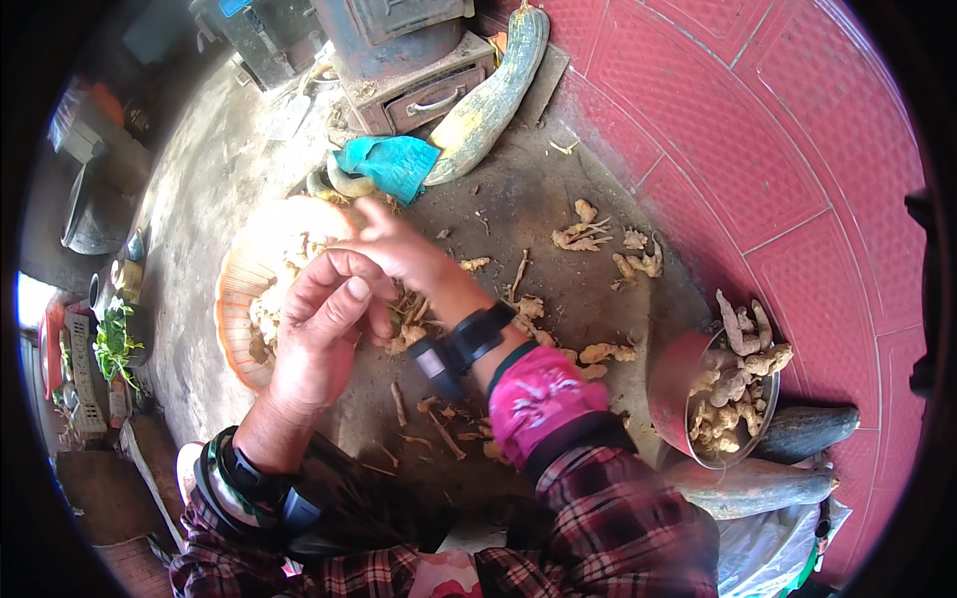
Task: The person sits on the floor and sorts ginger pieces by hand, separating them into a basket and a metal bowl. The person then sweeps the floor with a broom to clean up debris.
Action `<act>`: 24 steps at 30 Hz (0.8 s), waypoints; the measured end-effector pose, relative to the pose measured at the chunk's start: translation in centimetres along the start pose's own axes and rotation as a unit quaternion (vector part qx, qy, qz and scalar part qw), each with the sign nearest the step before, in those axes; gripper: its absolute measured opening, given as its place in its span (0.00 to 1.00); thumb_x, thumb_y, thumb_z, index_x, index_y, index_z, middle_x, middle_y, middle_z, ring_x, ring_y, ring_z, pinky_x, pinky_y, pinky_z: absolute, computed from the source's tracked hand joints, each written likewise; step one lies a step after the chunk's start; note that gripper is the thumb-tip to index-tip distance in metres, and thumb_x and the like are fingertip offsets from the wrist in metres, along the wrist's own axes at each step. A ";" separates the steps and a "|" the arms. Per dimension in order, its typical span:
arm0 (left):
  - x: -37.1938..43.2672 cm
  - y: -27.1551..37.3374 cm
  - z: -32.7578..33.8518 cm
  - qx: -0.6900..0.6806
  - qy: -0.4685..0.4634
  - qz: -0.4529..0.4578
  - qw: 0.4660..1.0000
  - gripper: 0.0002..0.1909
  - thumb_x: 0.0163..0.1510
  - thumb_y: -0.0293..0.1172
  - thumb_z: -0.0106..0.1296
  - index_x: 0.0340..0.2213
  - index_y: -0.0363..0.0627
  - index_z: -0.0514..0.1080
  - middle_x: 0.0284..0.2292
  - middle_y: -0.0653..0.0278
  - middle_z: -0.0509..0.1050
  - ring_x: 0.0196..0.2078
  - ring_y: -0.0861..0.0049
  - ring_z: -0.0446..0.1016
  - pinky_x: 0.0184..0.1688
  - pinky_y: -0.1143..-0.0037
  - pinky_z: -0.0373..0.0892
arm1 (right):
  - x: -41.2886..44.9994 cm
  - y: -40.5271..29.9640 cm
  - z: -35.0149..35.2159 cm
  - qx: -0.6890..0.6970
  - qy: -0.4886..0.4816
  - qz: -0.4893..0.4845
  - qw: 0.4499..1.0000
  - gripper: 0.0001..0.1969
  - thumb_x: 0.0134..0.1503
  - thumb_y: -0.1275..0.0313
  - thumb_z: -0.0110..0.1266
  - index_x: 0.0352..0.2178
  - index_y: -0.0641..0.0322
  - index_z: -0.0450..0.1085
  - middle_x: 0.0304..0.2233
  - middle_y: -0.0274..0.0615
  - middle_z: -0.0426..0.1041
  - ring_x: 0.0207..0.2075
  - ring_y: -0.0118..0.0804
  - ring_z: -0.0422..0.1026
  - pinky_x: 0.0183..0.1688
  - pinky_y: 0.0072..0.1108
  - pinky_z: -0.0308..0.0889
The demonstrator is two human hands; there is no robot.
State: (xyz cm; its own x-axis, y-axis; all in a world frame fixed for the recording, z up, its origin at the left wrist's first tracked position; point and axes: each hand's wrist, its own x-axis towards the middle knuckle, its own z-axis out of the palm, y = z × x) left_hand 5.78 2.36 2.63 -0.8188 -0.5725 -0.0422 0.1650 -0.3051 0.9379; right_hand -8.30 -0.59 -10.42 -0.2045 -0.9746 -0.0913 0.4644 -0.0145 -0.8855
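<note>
My left hand [325, 329] is raised with curled fingers beside an orange-rimmed plastic basket [224, 329]; whether it pinches anything small cannot be told. My right hand [396, 247], blurred, reaches across above the basket's right side with fingers partly spread and nothing visible in them. Pale ginger roots [265, 314] lie in the basket, partly washed out by bright light and hidden behind my hands. More ginger pieces [605, 353] and dry stalks [445, 435] are scattered on the floor around my right forearm. A metal pot [677, 396] at the right is heaped with knobbly ginger roots [729, 389].
A long green-yellow squash [486, 112] rests by an iron stove [404, 45], next to a turquoise cloth [396, 164]. Two more squashes [755, 482] lie below the pot. Red wall tiles [785, 149] border the right. Containers and a leafy plant [116, 344] stand at the left.
</note>
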 end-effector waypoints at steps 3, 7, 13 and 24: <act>-0.2 0.5 -0.6 0.009 0.006 0.006 1.000 0.08 0.55 0.34 0.48 0.35 0.44 0.67 0.30 0.65 0.72 0.25 0.83 0.68 0.26 0.82 0.63 | -1.1 -2.8 -8.4 -0.422 0.242 -0.008 0.874 0.44 0.37 0.66 0.64 0.55 0.63 0.50 0.50 0.58 0.62 0.51 0.50 0.63 0.52 0.33 0.60; -0.3 0.4 -0.9 0.012 0.001 -0.001 1.000 0.09 0.55 0.34 0.49 0.35 0.43 0.67 0.30 0.65 0.72 0.25 0.83 0.68 0.26 0.83 0.63 | -6.3 -4.4 -20.2 -0.684 0.324 0.193 0.624 0.40 0.41 0.71 0.57 0.56 0.42 0.50 0.58 0.48 0.51 0.58 0.53 0.53 0.55 0.40 0.54; 0.5 -0.2 -0.3 0.034 -0.002 -0.020 0.999 0.08 0.54 0.34 0.49 0.34 0.43 0.67 0.30 0.65 0.72 0.24 0.83 0.68 0.26 0.82 0.64 | -9.6 -1.5 -24.4 -0.735 0.253 0.213 0.592 0.31 0.38 0.70 0.57 0.48 0.39 0.61 0.54 0.39 0.55 0.56 0.52 0.53 0.53 0.46 0.51; 0.3 -0.4 0.5 0.043 0.007 -0.032 0.999 0.08 0.55 0.33 0.48 0.34 0.43 0.67 0.29 0.66 0.72 0.24 0.84 0.68 0.27 0.83 0.64 | -16.3 -3.8 -28.9 -0.586 0.523 0.157 0.598 0.19 0.43 0.65 0.53 0.40 0.48 0.67 0.38 0.47 0.70 0.41 0.50 0.70 0.42 0.33 0.65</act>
State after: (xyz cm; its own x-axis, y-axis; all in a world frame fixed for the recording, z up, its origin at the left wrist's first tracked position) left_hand 5.22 2.75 2.45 -0.8185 -0.5643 -0.1074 0.0645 -0.2760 0.9590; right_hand -31.67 21.83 -18.73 -0.9782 -0.2059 -0.0282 -0.1771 0.8970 -0.4050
